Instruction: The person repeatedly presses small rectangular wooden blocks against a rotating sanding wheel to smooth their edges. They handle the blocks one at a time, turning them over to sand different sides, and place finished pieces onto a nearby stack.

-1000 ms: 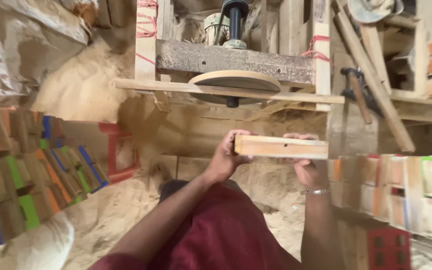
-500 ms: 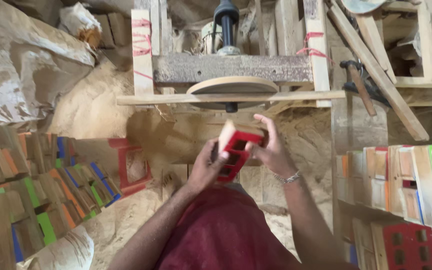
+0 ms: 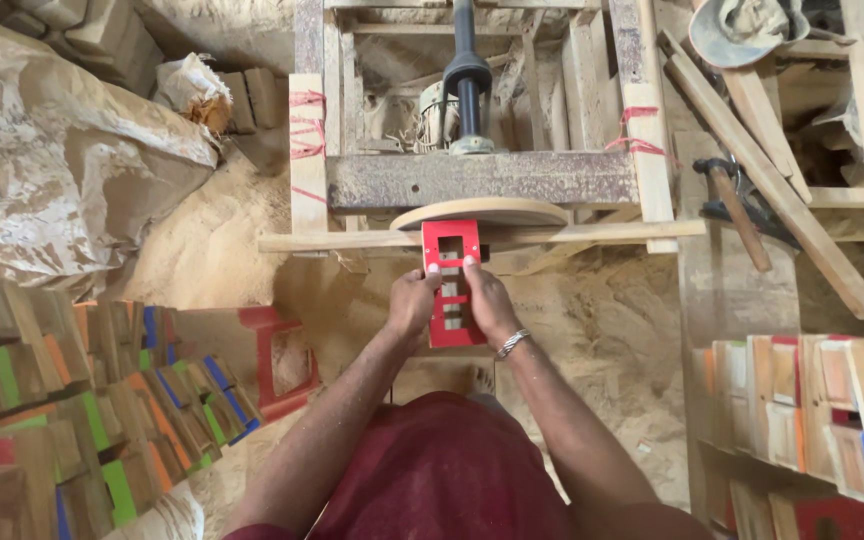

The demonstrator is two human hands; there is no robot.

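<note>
Red frame: painted wooden cut-out frame [image 3: 452, 282], now flat and face-up; half a second ago it was tilted between the hands.
Position: far end up against sanding disc [image 3: 481, 213], over crossbar [image 3: 352, 241].
Left hand [image 3: 413, 304]: clamped on left edge.
Right hand [image 3: 484, 300]: clamped on right edge.
Read: looks like edge sanding.

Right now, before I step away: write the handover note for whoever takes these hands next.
Left hand: grips the red wooden frame on its left side.
Right hand: grips its right side, thumb on the face.
Frame: upright, top end at the round sanding disc, over the wooden rail.
Done: frame brought to the disc.
Left: whether it touches the disc cannot be told. Painted pieces are stacked on the left, more on the shelves at right.
</note>
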